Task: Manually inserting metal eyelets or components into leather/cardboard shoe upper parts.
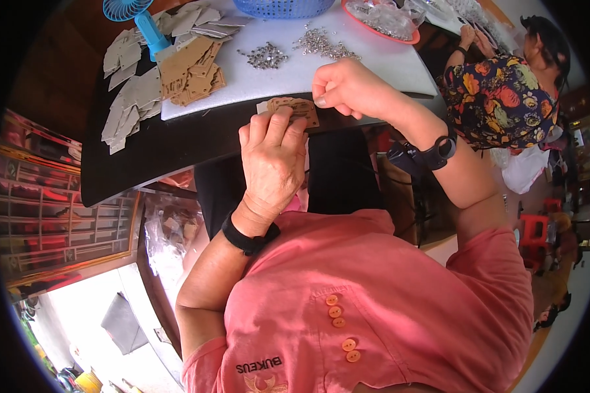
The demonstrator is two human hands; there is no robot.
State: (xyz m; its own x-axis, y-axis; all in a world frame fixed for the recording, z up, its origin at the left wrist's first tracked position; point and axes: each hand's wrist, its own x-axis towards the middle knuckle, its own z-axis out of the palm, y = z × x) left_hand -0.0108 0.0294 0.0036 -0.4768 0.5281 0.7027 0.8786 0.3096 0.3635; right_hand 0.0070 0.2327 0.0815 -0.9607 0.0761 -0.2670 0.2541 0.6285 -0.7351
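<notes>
At the table's near edge my left hand [273, 150] is closed on a brown card [306, 112] with small dark marks or holes; whether it is one card or several I cannot tell. Just right of the card, my right hand [351, 88] is closed in a pinch, thumb against fingers. Whatever sits in that pinch is too small to make out. Beyond the hands lie two small heaps of shiny metal pieces [266, 56] on a white foam sheet [242, 82]. To the left is a loose pile of brown cards [193, 69].
Grey-white cards [132, 108] spread over the dark table's [144, 160] left side, beside a small blue fan [152, 36]. At the back stand a blue basket [285, 8] and a red tray [410, 39] holding clear bags. A co-worker in a flowered top [501, 101] works at the right.
</notes>
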